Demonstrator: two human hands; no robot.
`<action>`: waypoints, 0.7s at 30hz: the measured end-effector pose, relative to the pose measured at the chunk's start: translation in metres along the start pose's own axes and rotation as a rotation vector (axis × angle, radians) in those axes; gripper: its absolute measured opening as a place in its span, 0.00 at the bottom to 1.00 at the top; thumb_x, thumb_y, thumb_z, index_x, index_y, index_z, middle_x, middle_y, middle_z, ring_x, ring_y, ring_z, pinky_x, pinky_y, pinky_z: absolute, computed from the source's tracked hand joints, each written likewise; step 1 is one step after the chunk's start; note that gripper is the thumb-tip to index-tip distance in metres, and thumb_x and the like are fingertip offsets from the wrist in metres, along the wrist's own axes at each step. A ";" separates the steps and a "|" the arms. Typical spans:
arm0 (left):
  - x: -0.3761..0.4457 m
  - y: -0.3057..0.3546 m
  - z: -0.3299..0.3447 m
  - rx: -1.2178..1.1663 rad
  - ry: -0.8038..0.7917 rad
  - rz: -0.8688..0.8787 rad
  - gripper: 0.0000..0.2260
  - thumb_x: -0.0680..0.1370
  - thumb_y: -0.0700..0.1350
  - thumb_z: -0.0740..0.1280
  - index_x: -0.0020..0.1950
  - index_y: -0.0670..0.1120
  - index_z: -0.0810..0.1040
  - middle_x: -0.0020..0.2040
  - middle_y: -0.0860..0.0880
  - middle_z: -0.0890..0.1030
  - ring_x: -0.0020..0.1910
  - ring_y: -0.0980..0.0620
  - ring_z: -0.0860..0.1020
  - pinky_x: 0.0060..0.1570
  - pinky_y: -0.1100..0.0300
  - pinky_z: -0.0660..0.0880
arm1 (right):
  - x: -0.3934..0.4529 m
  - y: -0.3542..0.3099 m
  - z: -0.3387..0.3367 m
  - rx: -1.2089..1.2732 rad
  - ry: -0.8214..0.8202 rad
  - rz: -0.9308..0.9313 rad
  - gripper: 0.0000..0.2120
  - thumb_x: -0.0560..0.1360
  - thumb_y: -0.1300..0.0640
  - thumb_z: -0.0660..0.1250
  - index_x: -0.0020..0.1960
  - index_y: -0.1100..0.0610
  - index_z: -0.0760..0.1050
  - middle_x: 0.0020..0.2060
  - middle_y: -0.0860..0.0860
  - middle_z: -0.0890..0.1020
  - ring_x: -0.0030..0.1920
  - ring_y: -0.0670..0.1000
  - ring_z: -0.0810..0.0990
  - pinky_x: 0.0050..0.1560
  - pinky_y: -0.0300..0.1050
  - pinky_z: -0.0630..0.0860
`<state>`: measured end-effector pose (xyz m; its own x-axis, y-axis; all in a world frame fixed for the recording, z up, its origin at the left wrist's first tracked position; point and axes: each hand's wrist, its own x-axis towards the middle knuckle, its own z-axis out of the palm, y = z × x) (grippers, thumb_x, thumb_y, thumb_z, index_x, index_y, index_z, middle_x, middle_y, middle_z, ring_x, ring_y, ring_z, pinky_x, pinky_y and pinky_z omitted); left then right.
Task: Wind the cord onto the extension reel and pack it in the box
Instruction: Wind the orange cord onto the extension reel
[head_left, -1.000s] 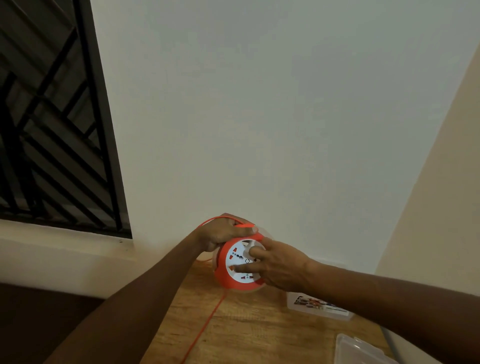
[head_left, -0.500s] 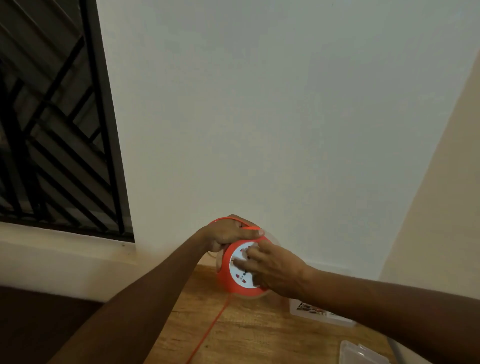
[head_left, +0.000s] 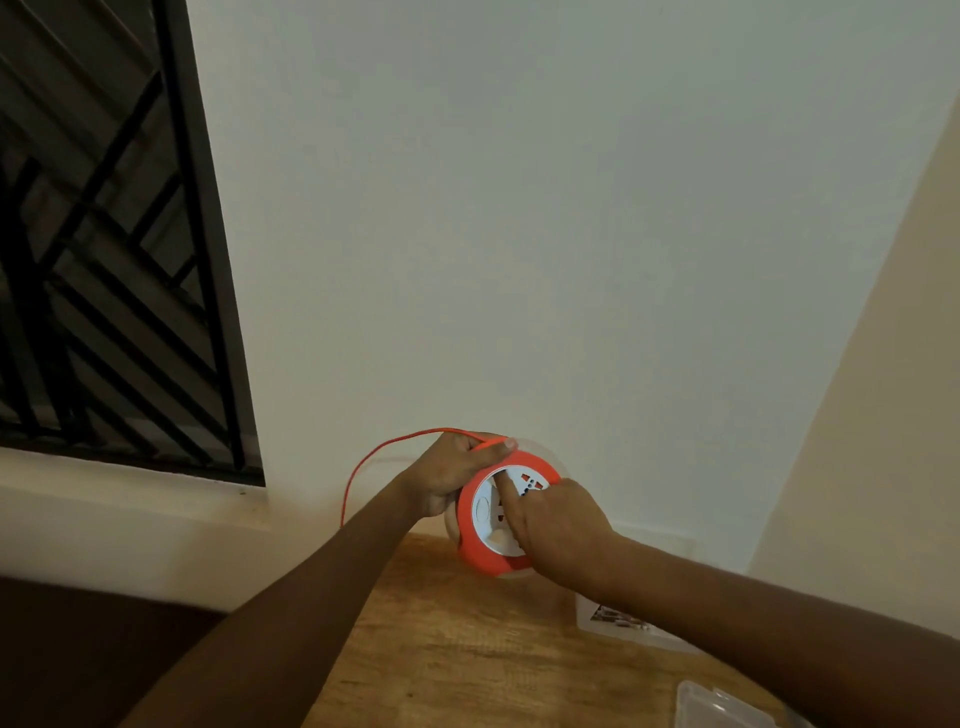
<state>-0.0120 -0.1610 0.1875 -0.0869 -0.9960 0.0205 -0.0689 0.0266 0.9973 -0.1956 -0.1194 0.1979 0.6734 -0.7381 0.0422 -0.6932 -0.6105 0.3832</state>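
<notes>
An orange extension reel (head_left: 480, 553) with a white socket face is held upright above the back of the wooden table (head_left: 452, 644). My left hand (head_left: 451, 475) grips the reel's top rim from the left, thumb over the edge, with the orange cord (head_left: 363, 462) passing under it. The cord arcs out to the left of that hand and drops behind my forearm. My right hand (head_left: 558, 530) lies over the white face, its fingers curled onto the winding knob. The white printed box (head_left: 618, 621) lies flat on the table, partly hidden under my right forearm.
A clear plastic piece (head_left: 727, 706) sits at the table's near right corner. A white wall rises directly behind the reel, and a beige wall closes in on the right. A window with a black grille (head_left: 104, 291) and its sill are at the left.
My right hand has turned round the reel's face, from its right side to across it. The cord that hung below the reel now loops out to the left. The view has tilted slightly.
</notes>
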 end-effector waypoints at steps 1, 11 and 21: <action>0.000 0.000 0.001 -0.002 0.001 0.004 0.18 0.76 0.58 0.73 0.60 0.48 0.84 0.53 0.46 0.89 0.49 0.42 0.88 0.46 0.51 0.86 | -0.002 0.003 -0.002 -0.006 0.000 -0.021 0.37 0.79 0.48 0.65 0.79 0.57 0.48 0.71 0.60 0.69 0.66 0.62 0.74 0.68 0.58 0.69; -0.001 0.002 -0.001 0.051 -0.061 -0.036 0.21 0.76 0.58 0.72 0.62 0.44 0.82 0.54 0.41 0.88 0.51 0.38 0.87 0.52 0.45 0.85 | -0.010 0.034 -0.014 -0.398 0.088 -0.691 0.29 0.67 0.50 0.79 0.66 0.49 0.75 0.67 0.55 0.73 0.66 0.60 0.73 0.61 0.57 0.76; 0.001 0.005 -0.004 0.045 -0.082 -0.009 0.20 0.79 0.55 0.72 0.63 0.42 0.82 0.56 0.39 0.87 0.53 0.35 0.85 0.54 0.45 0.84 | -0.014 0.017 -0.017 -0.462 0.179 -0.445 0.30 0.69 0.49 0.76 0.68 0.47 0.69 0.70 0.62 0.67 0.66 0.64 0.67 0.63 0.63 0.69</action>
<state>-0.0086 -0.1622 0.1932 -0.1668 -0.9860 0.0044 -0.1144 0.0238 0.9932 -0.2120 -0.1146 0.2199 0.9297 -0.3607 -0.0745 -0.1842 -0.6304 0.7541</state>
